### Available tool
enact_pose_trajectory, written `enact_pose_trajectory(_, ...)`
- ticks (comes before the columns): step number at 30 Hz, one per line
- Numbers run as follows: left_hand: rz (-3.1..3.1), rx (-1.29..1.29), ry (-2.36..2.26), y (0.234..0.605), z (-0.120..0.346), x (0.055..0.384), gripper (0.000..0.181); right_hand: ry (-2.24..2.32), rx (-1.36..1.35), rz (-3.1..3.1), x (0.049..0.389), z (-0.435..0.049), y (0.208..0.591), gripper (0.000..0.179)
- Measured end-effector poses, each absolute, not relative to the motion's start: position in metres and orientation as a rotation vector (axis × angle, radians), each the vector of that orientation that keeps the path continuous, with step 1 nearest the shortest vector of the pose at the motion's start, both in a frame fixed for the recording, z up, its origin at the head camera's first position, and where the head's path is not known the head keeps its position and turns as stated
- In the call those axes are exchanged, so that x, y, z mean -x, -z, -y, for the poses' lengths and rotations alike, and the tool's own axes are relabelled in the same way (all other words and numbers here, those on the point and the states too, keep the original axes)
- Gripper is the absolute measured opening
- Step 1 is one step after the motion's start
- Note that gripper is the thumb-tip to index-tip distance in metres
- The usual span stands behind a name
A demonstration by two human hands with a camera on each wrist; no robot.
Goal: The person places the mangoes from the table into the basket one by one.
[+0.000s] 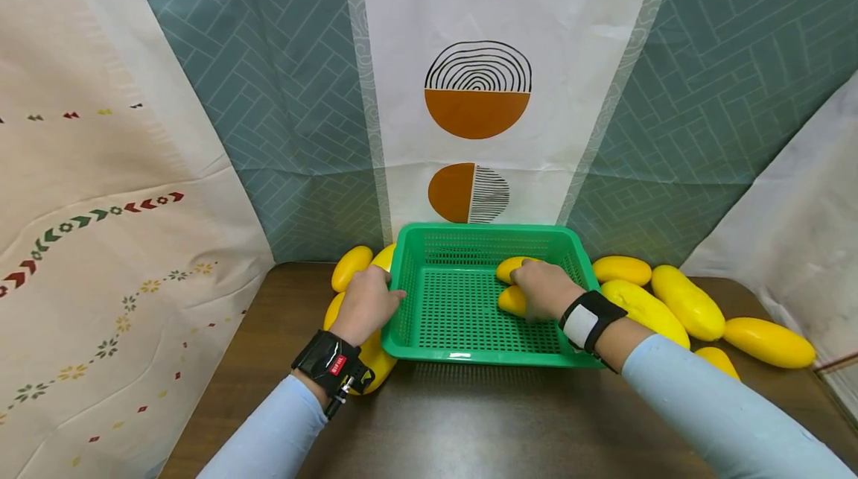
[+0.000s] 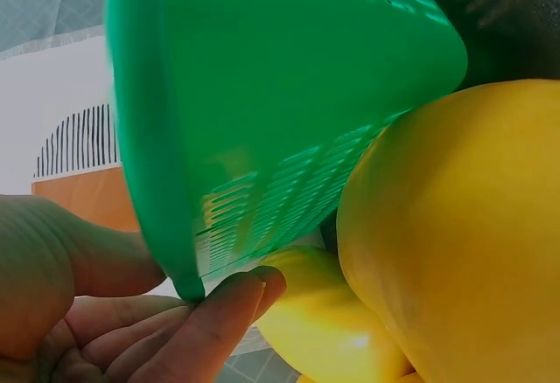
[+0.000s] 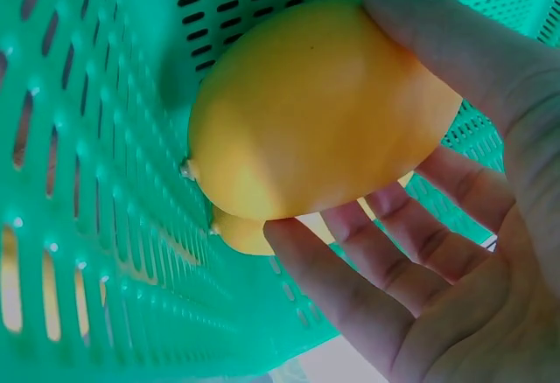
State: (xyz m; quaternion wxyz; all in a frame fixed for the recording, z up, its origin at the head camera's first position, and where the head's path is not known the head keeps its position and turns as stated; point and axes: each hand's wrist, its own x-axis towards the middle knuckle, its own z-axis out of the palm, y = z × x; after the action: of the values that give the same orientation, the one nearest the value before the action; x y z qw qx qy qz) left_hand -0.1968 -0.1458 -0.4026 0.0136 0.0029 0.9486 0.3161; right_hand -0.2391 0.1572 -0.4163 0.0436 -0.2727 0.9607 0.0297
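A green slotted plastic basket (image 1: 456,311) stands on the table, with two oblong yellow fruits inside its right part. My left hand (image 1: 365,305) pinches the basket's left rim (image 2: 179,243) between thumb and fingers. My right hand (image 1: 550,291) reaches down into the basket and grips one smooth yellow fruit (image 3: 315,112), thumb on one side and fingers on the other. A small stem end shows on this fruit, near the slotted wall. The second yellow fruit (image 3: 241,233) lies beside it, partly hidden by it and by the fingers.
Several yellow fruits, one a large yellow fruit (image 2: 464,226), lie close against the basket's left side. To its right are several more, among them a long yellow fruit (image 1: 769,342). A patterned cloth (image 1: 476,17) hangs behind the brown table (image 1: 462,427).
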Motion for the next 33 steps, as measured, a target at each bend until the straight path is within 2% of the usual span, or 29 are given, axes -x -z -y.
enact_pose_trajectory(5, -2.941, -0.008, -1.004, 0.402, 0.146, 0.197, 0.037, -0.075, 0.824, -2.932, 0.239, -0.158, 0.418, 0.050)
enact_pose_trajectory(16, -2.956, -0.025, -0.999, 0.403, 0.145, 0.197, 0.031, -0.091, 0.802, -2.924, 0.237, -0.158, 0.418, 0.050)
enact_pose_trajectory(22, -2.947, -0.012, -1.006, 0.405, 0.144, 0.198, 0.039, -0.086, 0.786, -2.933, 0.234, -0.161, 0.419, 0.056)
enact_pose_trajectory(27, -2.938, 0.020, -1.002, 0.405, 0.144, 0.197, 0.045, -0.078, 0.792, -2.931, 0.231, -0.164, 0.414, 0.056)
enact_pose_trajectory(33, -2.940, 0.005, -0.992, 0.404, 0.143, 0.198, 0.042, -0.041, 0.740, -2.911, 0.229, -0.172, 0.399, 0.057)
